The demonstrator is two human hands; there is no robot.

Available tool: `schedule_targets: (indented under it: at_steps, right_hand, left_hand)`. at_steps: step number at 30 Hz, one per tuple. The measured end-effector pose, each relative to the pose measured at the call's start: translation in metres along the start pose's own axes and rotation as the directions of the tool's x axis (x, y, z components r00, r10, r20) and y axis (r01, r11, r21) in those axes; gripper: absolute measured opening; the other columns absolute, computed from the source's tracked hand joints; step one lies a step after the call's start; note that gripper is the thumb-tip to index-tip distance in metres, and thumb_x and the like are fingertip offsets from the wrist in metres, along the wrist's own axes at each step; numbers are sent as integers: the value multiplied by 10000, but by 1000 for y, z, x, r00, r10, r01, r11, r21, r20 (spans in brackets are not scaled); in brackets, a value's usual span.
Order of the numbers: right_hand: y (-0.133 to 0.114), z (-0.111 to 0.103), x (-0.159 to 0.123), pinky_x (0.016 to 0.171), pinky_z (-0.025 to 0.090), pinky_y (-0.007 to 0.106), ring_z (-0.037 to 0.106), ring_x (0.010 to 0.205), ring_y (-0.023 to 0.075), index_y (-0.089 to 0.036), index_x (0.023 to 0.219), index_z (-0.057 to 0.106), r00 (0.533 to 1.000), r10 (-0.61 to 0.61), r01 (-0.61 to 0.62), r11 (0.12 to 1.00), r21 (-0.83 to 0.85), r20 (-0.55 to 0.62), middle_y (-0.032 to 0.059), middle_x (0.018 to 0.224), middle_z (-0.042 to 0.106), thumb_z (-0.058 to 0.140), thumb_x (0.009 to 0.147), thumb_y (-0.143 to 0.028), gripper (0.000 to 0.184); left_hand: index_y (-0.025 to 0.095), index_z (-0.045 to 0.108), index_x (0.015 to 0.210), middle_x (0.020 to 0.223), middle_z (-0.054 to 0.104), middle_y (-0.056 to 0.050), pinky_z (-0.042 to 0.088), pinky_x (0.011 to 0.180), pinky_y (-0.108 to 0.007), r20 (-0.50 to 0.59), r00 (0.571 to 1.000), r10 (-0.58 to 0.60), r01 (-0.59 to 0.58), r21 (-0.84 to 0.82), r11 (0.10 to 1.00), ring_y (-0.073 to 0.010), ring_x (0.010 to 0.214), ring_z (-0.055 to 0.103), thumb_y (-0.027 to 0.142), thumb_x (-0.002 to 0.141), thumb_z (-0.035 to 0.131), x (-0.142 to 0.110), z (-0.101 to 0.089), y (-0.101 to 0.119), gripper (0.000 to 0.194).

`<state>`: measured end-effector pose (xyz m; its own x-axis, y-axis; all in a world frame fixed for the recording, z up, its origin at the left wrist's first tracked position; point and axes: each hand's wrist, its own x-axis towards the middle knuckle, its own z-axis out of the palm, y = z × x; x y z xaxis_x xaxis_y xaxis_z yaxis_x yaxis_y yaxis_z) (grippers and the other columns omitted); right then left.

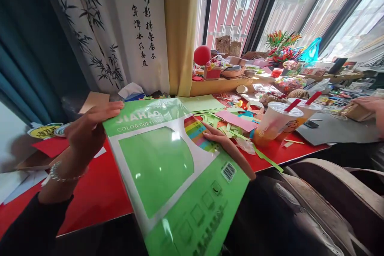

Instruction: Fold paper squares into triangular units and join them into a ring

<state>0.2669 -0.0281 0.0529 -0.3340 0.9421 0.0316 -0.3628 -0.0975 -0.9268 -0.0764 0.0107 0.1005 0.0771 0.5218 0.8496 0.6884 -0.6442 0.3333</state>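
Note:
A green, shiny pack of color copy paper (156,168) is tilted toward me in front of the red table (87,200). My left hand (87,124) is closed on its upper left corner, with a beaded bracelet at the wrist. On the right edge, my right hand (225,148) grips the pack, its fingers lying over the colored stripes and the thumb side partly hidden. Behind the pack lie a stack of light green sheets (199,104), a pink sheet (237,121) and several green paper scraps (229,131).
Two drink cups with red straws, the nearer cup (274,122) in front, stand right of the scraps. At far right a person's hand (372,106) is over a brown block on a grey mat (324,130). A beige bag (339,196) sits at lower right. A cluttered windowsill (210,87) runs behind.

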Motion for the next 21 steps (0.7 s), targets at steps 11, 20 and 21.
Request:
schedule_targets:
  at_steps: [11, 20, 21]
  right_hand:
    - [30, -6, 50, 971, 506, 361, 572, 1221, 212, -311, 1415, 446, 971, -236, 237, 971, 10, -37, -12, 1395, 544, 533, 865, -336, 557]
    - [48, -9, 47, 824, 559, 366, 683, 1002, 237, -188, 1133, 653, 998, 64, -64, 987, 150, 6, 91, 1077, 713, 461, 887, -598, 515]
    - [48, -9, 47, 816, 560, 373, 687, 987, 240, -185, 1114, 660, 996, 85, -85, 985, 149, 9, 91, 1035, 723, 459, 882, -612, 526]
  left_hand:
    - [538, 716, 880, 1224, 641, 218, 397, 1113, -358, 384, 820, -425, 566, -435, 700, -148, 1310, 504, 266, 786, 593, -8, 23, -31, 313]
    - [519, 654, 1101, 1357, 554, 189, 386, 1121, -349, 312, 807, -502, 591, -402, 700, -165, 1332, 480, 285, 768, 655, -16, 40, -39, 407]
    - [502, 658, 1110, 1354, 562, 175, 395, 1117, -349, 314, 798, -514, 602, -398, 692, -172, 1325, 489, 286, 763, 663, -17, 41, -40, 408]
